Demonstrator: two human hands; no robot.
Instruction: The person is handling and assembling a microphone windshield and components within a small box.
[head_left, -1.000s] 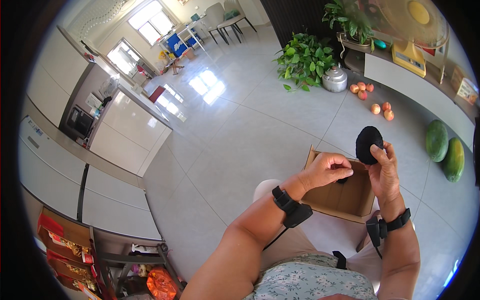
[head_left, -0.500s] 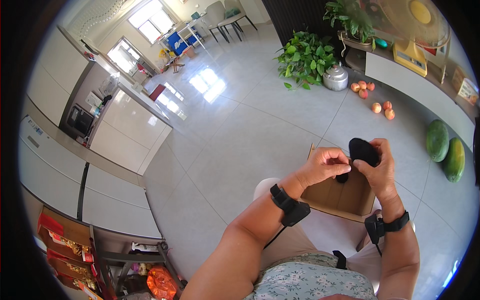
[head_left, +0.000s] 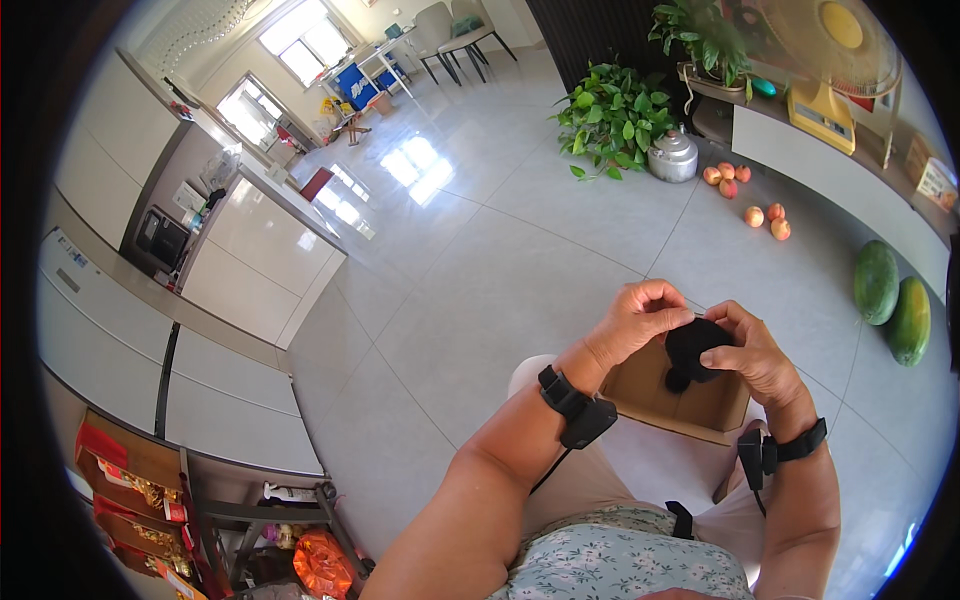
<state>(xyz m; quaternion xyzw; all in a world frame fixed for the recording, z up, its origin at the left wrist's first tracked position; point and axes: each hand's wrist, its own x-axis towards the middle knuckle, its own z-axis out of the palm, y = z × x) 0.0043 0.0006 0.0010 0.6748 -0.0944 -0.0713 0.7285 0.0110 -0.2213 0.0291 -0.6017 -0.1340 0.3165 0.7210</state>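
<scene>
Over an open cardboard box (head_left: pixel 640 392) on my lap, both hands hold a small black cloth piece (head_left: pixel 694 350). The cloth is soft and rounded, with a small dark lump hanging at its lower end; its exact kind does not show. My left hand (head_left: pixel 640 320) pinches the upper left edge between thumb and fingertips. My right hand (head_left: pixel 758 362) grips the right side, thumb in front and fingers behind its top edge. Part of the box's inside is hidden behind the cloth and hands.
Two green melons (head_left: pixel 893 300) and several peaches (head_left: pixel 768 218) lie on the tiled floor to the right. A metal kettle (head_left: pixel 672 158) stands by a leafy plant (head_left: pixel 615 115). White cabinets (head_left: pixel 230 400) line the left, above a dark stool (head_left: pixel 270 515).
The black cloth has been lowered and turned, its lump now hanging lower left. My left hand has risen slightly to its top edge; my right hand has come down and tilted inward.
</scene>
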